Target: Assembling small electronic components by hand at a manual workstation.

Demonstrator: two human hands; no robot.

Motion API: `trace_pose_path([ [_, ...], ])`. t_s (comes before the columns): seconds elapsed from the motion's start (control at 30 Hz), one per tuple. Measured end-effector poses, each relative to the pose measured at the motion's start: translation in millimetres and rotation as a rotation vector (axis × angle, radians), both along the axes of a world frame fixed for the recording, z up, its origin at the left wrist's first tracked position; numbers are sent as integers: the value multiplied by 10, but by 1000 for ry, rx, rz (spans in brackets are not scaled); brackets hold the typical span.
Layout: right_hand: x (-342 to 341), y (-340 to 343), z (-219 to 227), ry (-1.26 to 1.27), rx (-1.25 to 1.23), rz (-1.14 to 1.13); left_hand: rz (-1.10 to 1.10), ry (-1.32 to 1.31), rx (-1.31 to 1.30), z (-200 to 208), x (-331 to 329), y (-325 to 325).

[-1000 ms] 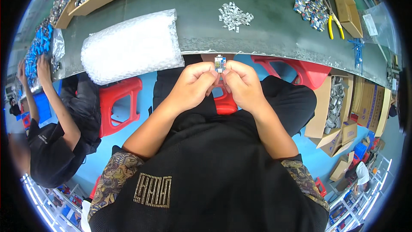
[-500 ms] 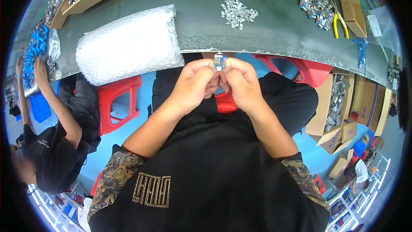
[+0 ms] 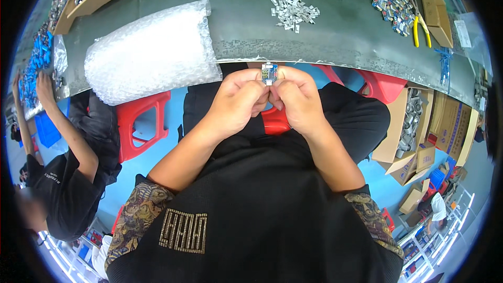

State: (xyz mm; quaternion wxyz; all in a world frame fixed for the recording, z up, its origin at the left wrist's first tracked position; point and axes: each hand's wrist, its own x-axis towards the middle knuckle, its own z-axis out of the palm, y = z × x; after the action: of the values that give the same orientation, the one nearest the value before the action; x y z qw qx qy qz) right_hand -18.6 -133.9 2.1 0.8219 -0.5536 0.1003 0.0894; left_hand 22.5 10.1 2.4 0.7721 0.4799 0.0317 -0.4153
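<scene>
A small blue circuit board [image 3: 270,75] with a little digit display is held upright just off the table's near edge. My left hand [image 3: 238,97] is closed, thumb and bent forefinger pinching the board's left side. Mirroring it, my right hand [image 3: 297,97] grips the right side, the thumbs almost meeting at its lower end. The other fingers are curled under and partly hidden. Beyond the board, a loose pile of small white-grey pieces [image 3: 294,11] lies on the dark green table [image 3: 236,26].
Bubble wrap [image 3: 152,50] lies at left, overhanging the table edge. Back right are heaped circuit boards [image 3: 390,2], yellow-handled cutters [image 3: 421,30] and a cardboard box [image 3: 436,14]. A co-worker's arm [image 3: 70,131] reaches to blue parts [image 3: 37,57] at far left. Red stools [image 3: 144,126] stand below.
The view has shifted slightly, so the table items sit a little differently in it. Both hands keep their pinch on the circuit board, with only a slight shift of the fingers.
</scene>
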Motion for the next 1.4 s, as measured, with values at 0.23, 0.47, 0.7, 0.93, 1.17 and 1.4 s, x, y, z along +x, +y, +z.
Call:
trace_pose_path([
  [0.23,64,-17,24,30,-3,-10,-3,22,-7,18,62,-13],
  [0.47,-8,-51,-73,2,-46,20,-59,-78,-30,-2,24,55],
  [0.7,-177,-176,201,-151,-287,16,-402,-305,62,-81,-14,429],
  [0.93,1184,-32,1269,-516,-755,-139,-462,-391,330,-153,-110,847],
  [1.17,1453,130,1265,-610,-949,-13,-680,-514,615,203,-443,1415],
  [1.4,-232,841,515,-751,-627,898,-610,-715,753,753,-1219,1803],
])
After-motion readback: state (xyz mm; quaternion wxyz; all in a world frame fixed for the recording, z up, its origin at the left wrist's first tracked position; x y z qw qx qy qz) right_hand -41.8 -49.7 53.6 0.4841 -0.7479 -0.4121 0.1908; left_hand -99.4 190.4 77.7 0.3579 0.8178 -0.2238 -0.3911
